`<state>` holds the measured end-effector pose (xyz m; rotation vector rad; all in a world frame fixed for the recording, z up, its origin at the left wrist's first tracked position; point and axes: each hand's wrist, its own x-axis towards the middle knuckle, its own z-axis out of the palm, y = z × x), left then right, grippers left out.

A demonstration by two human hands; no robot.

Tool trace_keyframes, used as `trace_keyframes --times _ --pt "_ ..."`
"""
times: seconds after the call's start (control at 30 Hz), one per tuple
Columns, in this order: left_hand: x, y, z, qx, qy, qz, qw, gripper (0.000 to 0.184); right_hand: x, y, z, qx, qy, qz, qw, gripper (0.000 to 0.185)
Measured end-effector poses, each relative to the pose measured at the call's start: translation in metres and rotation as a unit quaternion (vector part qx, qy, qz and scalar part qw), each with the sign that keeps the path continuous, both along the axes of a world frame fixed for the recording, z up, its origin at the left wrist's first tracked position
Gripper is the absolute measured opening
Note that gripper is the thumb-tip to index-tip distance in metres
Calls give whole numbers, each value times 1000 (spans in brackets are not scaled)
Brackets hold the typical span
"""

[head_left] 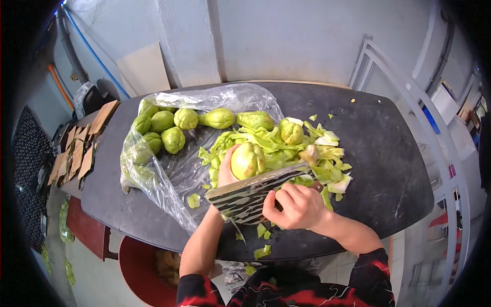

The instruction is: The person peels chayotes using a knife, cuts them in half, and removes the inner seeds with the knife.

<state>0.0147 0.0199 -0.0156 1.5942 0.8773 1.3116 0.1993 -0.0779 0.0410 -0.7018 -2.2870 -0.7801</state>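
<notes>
My left hand (225,170) is wrapped round the side of a pale green chayote (248,161) above the middle of the table. My right hand (296,207) is closed on the handle of a broad cleaver (250,197), its blade marked with dark wavy stripes. The blade stretches leftward just below the chayote and hides part of my left wrist. Whether its edge touches the fruit I cannot tell. Behind the blade lies a heap of green peelings (276,153), with another chayote (292,133) resting on it.
Several whole chayotes (174,139) lie on a clear plastic bag (169,189) at the left of the dark table (383,174). Loose scraps (263,251) dot the front edge. A red bin (140,271) stands below, a metal railing (424,97) at the right.
</notes>
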Motion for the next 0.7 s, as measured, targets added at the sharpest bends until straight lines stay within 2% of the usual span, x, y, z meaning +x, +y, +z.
trace_keyframes --times 0.1,0.17,0.23,0.3,0.4,0.53,0.57,0.6,0.63,0.7 --pt "-5 0 -7 3 -9 6 1000 88 -11 2 0 -1 -17 -2 1000 13" --pt "-6 -2 -7 -84 -130 -34 987 90 -15 3 -1 -2 -33 -14 999 11" --pt "-9 -4 -6 -85 -124 -31 988 90 -19 5 -2 -1 -29 -7 1000 11" --pt "-13 -3 -7 -39 -78 -10 996 88 -22 7 -2 0 -27 -5 1000 11" --pt "-12 -4 -8 -51 -123 -16 991 86 -24 9 -6 3 -24 -2 1000 11" --pt "-11 -11 -1 -63 -132 -12 989 86 -23 7 -5 3 -14 4 1000 9" --pt "-11 -13 4 -88 -104 -4 991 87 -15 15 -5 4 -14 3 1000 9" --pt "-12 -17 7 -115 -76 4 991 88 0 31 -7 -2 -28 -51 998 9" --pt "-15 -23 9 -73 -140 -71 985 91 11 36 -13 -12 -41 -107 993 8" --pt "-17 -21 15 -111 -104 -85 985 96 22 44 -23 -18 -20 -109 994 8"
